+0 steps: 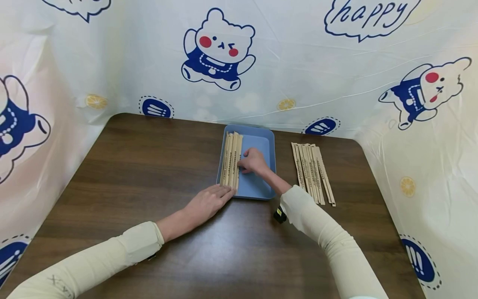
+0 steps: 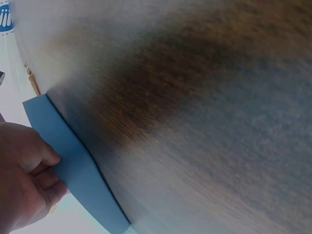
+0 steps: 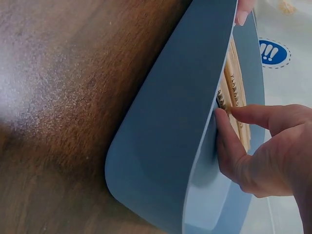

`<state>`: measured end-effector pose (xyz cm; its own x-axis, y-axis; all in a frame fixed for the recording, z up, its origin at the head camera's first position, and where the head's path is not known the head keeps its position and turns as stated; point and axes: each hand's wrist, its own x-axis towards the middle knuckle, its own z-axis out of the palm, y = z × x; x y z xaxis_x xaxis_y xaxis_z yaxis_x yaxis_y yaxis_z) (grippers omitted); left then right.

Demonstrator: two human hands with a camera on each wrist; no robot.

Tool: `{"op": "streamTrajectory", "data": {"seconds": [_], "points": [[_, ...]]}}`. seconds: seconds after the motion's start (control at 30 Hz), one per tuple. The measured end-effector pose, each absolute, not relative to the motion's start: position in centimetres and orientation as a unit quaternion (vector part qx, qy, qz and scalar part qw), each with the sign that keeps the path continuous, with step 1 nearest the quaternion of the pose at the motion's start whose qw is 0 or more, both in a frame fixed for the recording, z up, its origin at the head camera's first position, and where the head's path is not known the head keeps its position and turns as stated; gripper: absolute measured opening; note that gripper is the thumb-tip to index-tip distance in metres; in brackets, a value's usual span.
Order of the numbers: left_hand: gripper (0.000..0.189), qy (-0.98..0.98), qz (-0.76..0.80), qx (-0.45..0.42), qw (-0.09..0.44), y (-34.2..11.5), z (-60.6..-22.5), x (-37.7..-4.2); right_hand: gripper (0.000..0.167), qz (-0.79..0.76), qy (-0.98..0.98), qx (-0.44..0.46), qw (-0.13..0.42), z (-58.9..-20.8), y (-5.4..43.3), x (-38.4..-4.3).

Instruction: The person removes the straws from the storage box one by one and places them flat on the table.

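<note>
A blue tray [image 1: 257, 191] lies on the table with a row of paper-wrapped chopsticks [image 1: 231, 155] along its left side. My right hand [image 1: 254, 161] reaches into the tray from the right. Its thumb and index finger pinch at the edge of the rightmost wrapped chopsticks, as the right wrist view shows near the printed wrappers [image 3: 235, 87]. My left hand [image 1: 209, 202] rests at the tray's near left corner, its fingers at the near ends of the row. In the left wrist view its fingertips touch the tray wall [image 2: 73, 156].
A second group of paper-wrapped chopsticks [image 1: 310, 170] lies on the brown wooden table [image 1: 157, 166], right of the tray beyond my right forearm. A pale curtain [image 1: 291, 74] printed with bears borders the table behind and at the sides.
</note>
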<state>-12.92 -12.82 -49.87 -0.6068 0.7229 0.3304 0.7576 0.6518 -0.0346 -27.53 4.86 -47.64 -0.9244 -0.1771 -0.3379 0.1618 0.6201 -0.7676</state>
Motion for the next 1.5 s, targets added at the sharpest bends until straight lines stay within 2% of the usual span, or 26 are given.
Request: {"op": "streamTrajectory", "data": {"seconds": [0.27, 0.4, 0.7, 0.93, 1.1, 1.27, 1.4, 1.5], "points": [[0.043, -0.896, -0.05, -0.41, 0.161, -12.7, -49.8, -12.8, 0.028, -0.423, 0.886, -0.012, 0.187, -47.8, 5.1, -27.5], [0.042, -0.895, -0.049, -0.412, 0.162, -12.7, -49.8, -12.8, 0.021, -0.399, 0.899, -0.02, 0.18, -47.8, 5.1, -27.5], [0.041, -0.894, -0.049, -0.413, 0.164, -12.7, -49.8, -12.8, 0.041, -0.344, 0.923, -0.046, 0.164, -47.5, 5.4, -27.5], [0.04, -0.892, -0.063, -0.414, 0.174, -12.6, -49.9, -12.9, 0.022, -0.319, 0.933, -0.056, 0.155, -47.5, 5.5, -27.5], [0.04, -0.891, -0.063, -0.416, 0.172, -12.6, -50.0, -12.9, 0.043, -0.331, 0.927, -0.057, 0.169, -47.5, 5.7, -27.7], [0.042, -0.893, -0.059, -0.415, 0.164, -12.6, -49.9, -12.8, 0.046, -0.392, 0.898, -0.039, 0.196, -47.2, 6.4, -27.6], [0.044, -0.895, -0.058, -0.412, 0.158, -12.5, -49.8, -12.8, 0.04, -0.43, 0.877, -0.015, 0.214, -46.8, 7.0, -27.7], [0.043, -0.896, -0.061, -0.411, 0.155, -12.5, -49.7, -12.8, 0.024, -0.447, 0.869, 0.006, 0.212, -46.3, 7.5, -27.9]]}}
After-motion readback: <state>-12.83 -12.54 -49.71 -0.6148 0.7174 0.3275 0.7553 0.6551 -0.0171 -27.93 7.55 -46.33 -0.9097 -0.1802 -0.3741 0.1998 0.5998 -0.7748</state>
